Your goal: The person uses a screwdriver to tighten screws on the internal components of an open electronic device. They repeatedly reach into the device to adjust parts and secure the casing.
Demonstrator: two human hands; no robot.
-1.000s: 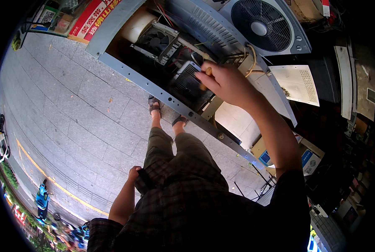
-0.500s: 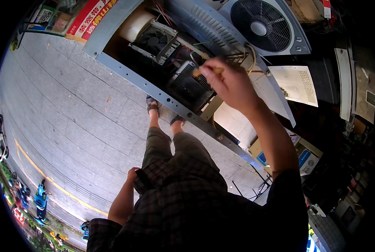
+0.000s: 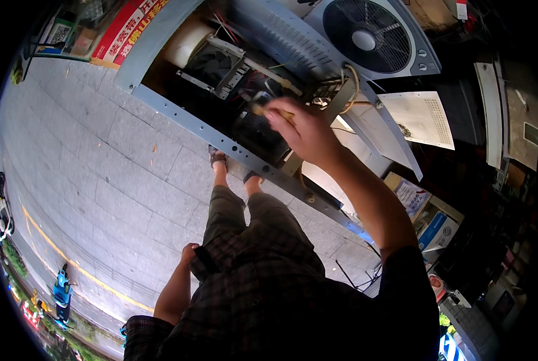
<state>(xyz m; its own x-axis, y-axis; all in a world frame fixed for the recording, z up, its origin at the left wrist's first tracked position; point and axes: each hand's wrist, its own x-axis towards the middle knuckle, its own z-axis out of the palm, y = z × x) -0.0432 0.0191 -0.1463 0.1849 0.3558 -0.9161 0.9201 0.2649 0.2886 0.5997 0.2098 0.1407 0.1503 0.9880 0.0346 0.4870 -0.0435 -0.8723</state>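
In my right hand point(image 3: 305, 132) is a brush point(image 3: 260, 101) with a light wooden handle, pinched between thumb and fingers; its head is blurred. The brush is over a dark finned metal block point(image 3: 254, 127) inside an opened blue-grey metal cabinet point(image 3: 182, 115). Beside the block, farther left in the cabinet, are a small black fan point(image 3: 213, 62) on a metal bracket and a white cylinder point(image 3: 188, 45). Down at my waist, my left hand point(image 3: 188, 254) has its fingers curled, next to a dark object point(image 3: 206, 260) at my shirt. Whether it holds anything is hidden.
A grey box fan point(image 3: 365, 41) stands beyond the cabinet. Right of it lies a perforated cream panel point(image 3: 422, 120). An opened carton point(image 3: 440, 231) sits right of my forearm. Loose wires and a looped hose point(image 3: 356, 90) run about the cabinet. Grey paving point(image 3: 124, 156) extends left.
My right hand has moved left and slightly down with the brush, farther over the finned block. The left hand stays at my waist. The view has shifted slightly.
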